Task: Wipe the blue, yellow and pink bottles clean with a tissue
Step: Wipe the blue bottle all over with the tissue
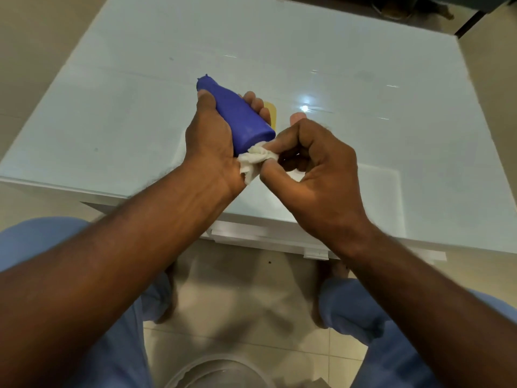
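Blue plastic is under the wipe: the left hand point(212, 133) curls its fingers round the blue bottle point(237, 113), held tilted above the glass table point(363, 79), while the right hand point(310, 161) pinches a crumpled tissue point(256, 159) against its base. A yellow bottle point(272, 112) peeks out behind, seemingly still to do; no pink one shows. I cannot tell what either bottle contains.

left hand point(209, 135): grip curled round blue bottle point(237, 113) | right hand point(313, 169): pinching tissue point(256, 159)
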`<action>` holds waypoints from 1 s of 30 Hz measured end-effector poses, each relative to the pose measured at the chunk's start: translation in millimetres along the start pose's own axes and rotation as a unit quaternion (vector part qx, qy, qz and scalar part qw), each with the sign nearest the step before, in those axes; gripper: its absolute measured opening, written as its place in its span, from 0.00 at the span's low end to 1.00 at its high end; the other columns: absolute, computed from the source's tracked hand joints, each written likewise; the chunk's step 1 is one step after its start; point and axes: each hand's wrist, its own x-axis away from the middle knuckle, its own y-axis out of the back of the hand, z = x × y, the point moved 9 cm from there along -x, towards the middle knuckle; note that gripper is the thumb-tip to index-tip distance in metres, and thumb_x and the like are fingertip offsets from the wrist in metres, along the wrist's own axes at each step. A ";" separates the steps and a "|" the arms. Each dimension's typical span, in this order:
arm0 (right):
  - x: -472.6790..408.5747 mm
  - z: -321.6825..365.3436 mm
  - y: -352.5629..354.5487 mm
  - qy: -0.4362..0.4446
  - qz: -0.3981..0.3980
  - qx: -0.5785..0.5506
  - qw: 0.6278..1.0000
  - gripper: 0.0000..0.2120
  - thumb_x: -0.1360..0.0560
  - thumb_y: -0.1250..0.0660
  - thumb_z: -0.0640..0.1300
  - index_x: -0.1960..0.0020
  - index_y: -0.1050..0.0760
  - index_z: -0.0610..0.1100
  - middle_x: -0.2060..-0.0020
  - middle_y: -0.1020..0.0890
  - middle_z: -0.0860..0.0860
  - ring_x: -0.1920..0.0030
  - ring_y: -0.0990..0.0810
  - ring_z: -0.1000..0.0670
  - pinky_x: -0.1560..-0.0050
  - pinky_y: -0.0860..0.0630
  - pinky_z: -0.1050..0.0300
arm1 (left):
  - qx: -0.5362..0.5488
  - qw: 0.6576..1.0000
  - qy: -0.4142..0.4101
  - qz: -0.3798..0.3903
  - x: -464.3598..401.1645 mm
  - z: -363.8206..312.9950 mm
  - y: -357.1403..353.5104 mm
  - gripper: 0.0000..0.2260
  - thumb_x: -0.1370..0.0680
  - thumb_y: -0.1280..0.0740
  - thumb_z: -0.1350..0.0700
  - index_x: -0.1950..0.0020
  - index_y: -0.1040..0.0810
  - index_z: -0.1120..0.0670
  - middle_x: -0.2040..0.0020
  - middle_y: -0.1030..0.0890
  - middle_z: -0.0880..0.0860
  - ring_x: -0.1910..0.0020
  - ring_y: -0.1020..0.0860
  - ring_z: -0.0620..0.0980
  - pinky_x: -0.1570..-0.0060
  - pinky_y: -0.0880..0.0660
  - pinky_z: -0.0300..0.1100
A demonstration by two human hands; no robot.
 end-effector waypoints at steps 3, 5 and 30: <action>-3.9 -3.8 8.9 -0.009 -0.051 0.002 0.999 0.05 0.25 0.24 0.34 0.53 0.19 0.35 0.58 0.17 0.48 0.57 0.18 0.50 0.56 0.19 0.60 | -0.010 1.000 -0.013 -0.024 -4.2 0.4 6.1 0.22 0.15 0.41 0.43 0.45 0.22 0.62 0.59 0.19 0.58 0.62 0.19 0.53 0.56 0.19 0.47; -2.0 6.2 1.6 0.032 -0.038 0.029 0.998 0.05 0.25 0.24 0.34 0.54 0.20 0.35 0.58 0.17 0.47 0.58 0.18 0.47 0.50 0.17 0.50 | -0.016 0.999 -0.002 -0.030 -4.6 2.9 9.0 0.23 0.15 0.41 0.42 0.47 0.22 0.62 0.59 0.19 0.57 0.62 0.19 0.53 0.53 0.19 0.47; -2.8 17.3 8.6 0.128 -0.015 0.129 0.983 0.08 0.28 0.22 0.32 0.56 0.21 0.34 0.59 0.19 0.42 0.61 0.22 0.46 0.59 0.22 0.50 | -0.089 0.993 -0.054 -0.059 15.1 -5.8 5.5 0.21 0.15 0.40 0.43 0.51 0.20 0.60 0.63 0.16 0.56 0.66 0.18 0.51 0.62 0.19 0.45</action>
